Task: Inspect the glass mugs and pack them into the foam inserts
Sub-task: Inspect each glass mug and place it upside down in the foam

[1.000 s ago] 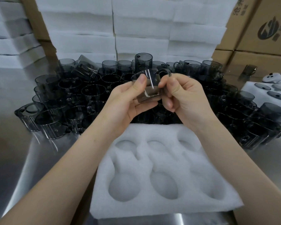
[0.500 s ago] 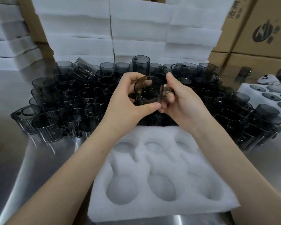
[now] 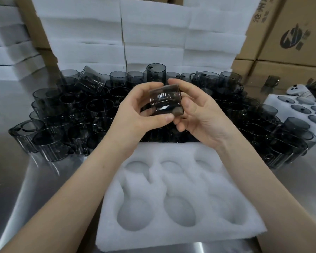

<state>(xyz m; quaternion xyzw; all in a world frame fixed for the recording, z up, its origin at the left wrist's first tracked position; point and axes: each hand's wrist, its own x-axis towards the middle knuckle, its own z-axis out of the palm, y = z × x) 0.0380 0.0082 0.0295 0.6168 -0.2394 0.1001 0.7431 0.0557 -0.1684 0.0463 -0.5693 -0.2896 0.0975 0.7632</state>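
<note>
Centrally, left hand [image 3: 135,114], right hand [image 3: 199,117] grip smooth smoky cylindrical glass mug [image 3: 164,101].

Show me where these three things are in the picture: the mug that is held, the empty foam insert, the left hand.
held mug [image 3: 164,102]: head view, on its tinted side wall.
empty foam insert [image 3: 171,234]: head view, on its bare front rim.
left hand [image 3: 133,115]: head view, on the hand's middle.

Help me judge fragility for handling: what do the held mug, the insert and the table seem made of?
Mug: smoky grey glass, glossy; it is see-through and shows bright highlights.
Insert: white foam, matte and slightly fuzzy, with soft-edged moulded pockets.
Table: probably stainless steel, brushed; it has a streaky sheen and blurred reflections.
</note>
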